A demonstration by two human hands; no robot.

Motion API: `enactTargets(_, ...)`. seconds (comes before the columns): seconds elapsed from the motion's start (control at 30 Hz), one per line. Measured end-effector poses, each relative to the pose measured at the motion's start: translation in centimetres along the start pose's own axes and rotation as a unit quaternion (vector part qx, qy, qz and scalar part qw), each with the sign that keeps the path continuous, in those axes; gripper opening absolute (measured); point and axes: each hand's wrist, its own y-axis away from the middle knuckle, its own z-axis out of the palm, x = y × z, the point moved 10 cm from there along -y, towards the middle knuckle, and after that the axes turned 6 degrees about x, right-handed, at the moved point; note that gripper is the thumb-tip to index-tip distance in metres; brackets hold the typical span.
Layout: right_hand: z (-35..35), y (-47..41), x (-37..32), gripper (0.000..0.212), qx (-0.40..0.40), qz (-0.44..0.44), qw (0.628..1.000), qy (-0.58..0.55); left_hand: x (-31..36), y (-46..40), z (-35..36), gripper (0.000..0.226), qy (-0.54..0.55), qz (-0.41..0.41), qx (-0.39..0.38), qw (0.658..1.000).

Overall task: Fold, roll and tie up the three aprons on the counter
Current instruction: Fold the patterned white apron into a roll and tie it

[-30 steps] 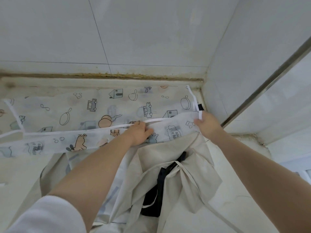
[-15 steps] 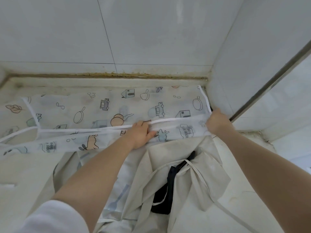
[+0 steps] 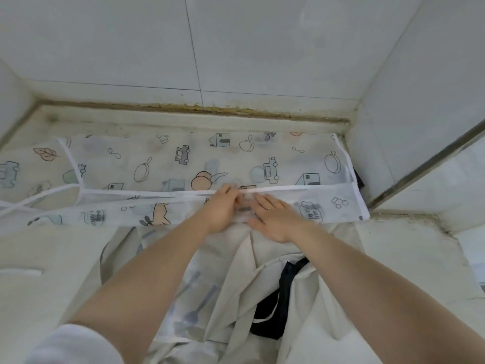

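From the head camera, the printed apron [image 3: 183, 169] lies stretched across the back of the pale counter [image 3: 409, 258], right against the tiled wall [image 3: 262, 48], with its near long edge folded over onto itself. Both hands meet at the middle of that fold. The left hand [image 3: 219, 208] has its fingers curled at the white trim [image 3: 147, 193]; it looks to be pinching it, though blur there makes that hard to confirm. The right hand [image 3: 275, 218] lies flat, fingers straight, pressing the fold down. Nearer the person, a beige apron [image 3: 231, 258] is heaped loosely, with a black strap [image 3: 280, 306] showing among its folds.
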Motion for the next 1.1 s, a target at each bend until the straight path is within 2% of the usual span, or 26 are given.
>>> enactTargets(0.07, 0.1, 0.1, 1.1, 0.063, -0.031, 0.026, 0.999, 0.006, -1.0, 1.6, -0.2, 0.019, -0.037, 0.040, -0.001, 0.999)
enactTargets(0.13, -0.4, 0.1, 1.7, 0.064, -0.039, 0.057, 0.998, 0.010, -2.0, 3.1, -0.5, 0.043, -0.084, 0.058, 0.003, 0.995)
enactTargets(0.23, -2.2, -0.5, 0.9, 0.059, -0.025, 0.106, 0.994, 0.018, -4.7, 4.1, -2.0, 0.045, -0.126, 0.024, 0.036, 0.991)
enactTargets(0.33, -3.1, -1.5, -1.8, 0.044, -0.028, 0.114, 0.977, 0.177, -7.0, 5.2, -3.1, 0.043, -0.127, -0.007, 0.033, 0.991)
enactTargets(0.4, -4.3, -2.1, -3.6, 0.041, 0.017, 0.139, 0.963, 0.230, -8.4, 5.9, -3.2, 0.045, -0.129, -0.006, 0.000, 0.992)
enactTargets(0.47, -4.7, -3.3, -6.9, 0.034, 0.072, 0.083, 0.964, 0.244, -9.3, 6.4, -3.1, 0.045, -0.137, 0.011, -0.026, 0.990)
enactTargets(0.53, -3.8, -4.1, -11.1, 0.049, 0.082, -0.035, 0.974, 0.206, -9.4, 6.4, -3.2, 0.049, -0.140, 0.040, -0.037, 0.989)
enactTargets(0.57, -3.4, -4.2, -12.3, 0.057, 0.075, -0.065, 0.980, 0.174, -9.1, 6.3, -3.3, 0.059, -0.135, 0.062, -0.037, 0.988)
enactTargets(0.63, -2.8, -5.0, -12.9, 0.062, 0.066, -0.061, 0.987, 0.134, -9.1, 6.3, -3.2, 0.068, -0.120, 0.102, -0.052, 0.986)
enactTargets(0.7, -2.0, -6.2, -12.2, 0.054, 0.054, -0.032, 0.991, 0.118, -10.2, 6.7, -3.1, 0.060, -0.104, 0.111, -0.078, 0.985)
enactTargets(0.8, -2.0, -6.7, -10.3, 0.050, 0.026, 0.021, 0.997, 0.069, -12.0, 7.1, -4.5, 0.048, -0.054, 0.093, -0.057, 0.993)
enactTargets(0.87, -2.2, -6.9, -9.7, 0.057, 0.014, 0.028, 0.998, 0.061, -13.4, 7.5, -6.2, 0.038, -0.068, 0.085, -0.031, 0.994)
enactTargets(0.93, -2.3, -7.1, -9.8, 0.064, 0.017, 0.025, 0.996, 0.084, -15.4, 7.7, -7.6, 0.035, -0.056, 0.048, -0.016, 0.997)
enactTargets(1.03, -3.0, -7.3, -9.9, 0.062, 0.019, 0.047, 0.988, 0.145, -18.1, 8.0, -10.0, 0.030, -0.085, -0.018, 0.013, 0.996)
enactTargets(1.1, -3.3, -8.1, -10.7, 0.066, -0.006, 0.069, 0.970, 0.233, -19.9, 7.8, -11.8, 0.047, -0.102, -0.040, 0.044, 0.993)
